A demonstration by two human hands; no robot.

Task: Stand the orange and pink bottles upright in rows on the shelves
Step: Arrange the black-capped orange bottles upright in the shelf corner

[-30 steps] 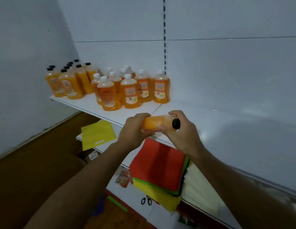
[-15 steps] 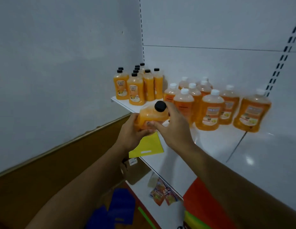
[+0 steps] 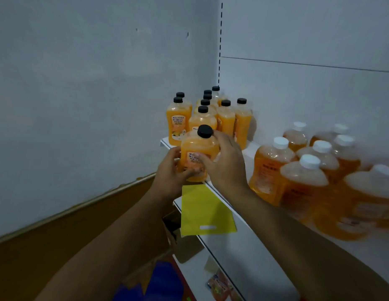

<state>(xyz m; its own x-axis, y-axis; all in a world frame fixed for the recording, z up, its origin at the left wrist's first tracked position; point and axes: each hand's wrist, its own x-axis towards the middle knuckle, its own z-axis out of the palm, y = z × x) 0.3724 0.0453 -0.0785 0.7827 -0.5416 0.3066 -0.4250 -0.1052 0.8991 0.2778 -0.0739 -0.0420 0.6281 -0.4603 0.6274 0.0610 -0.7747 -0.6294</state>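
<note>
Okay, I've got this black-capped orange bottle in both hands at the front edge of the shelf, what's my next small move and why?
Probably set the held bottle down upright at the front of the black-capped group, then let go. Both the left hand and the right hand grip it, it is nearly upright, and it sits just before that row at the shelf edge.

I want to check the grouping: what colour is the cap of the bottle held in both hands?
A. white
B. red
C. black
C: the held bottle, between the left hand and the right hand, has a black cap.
</note>
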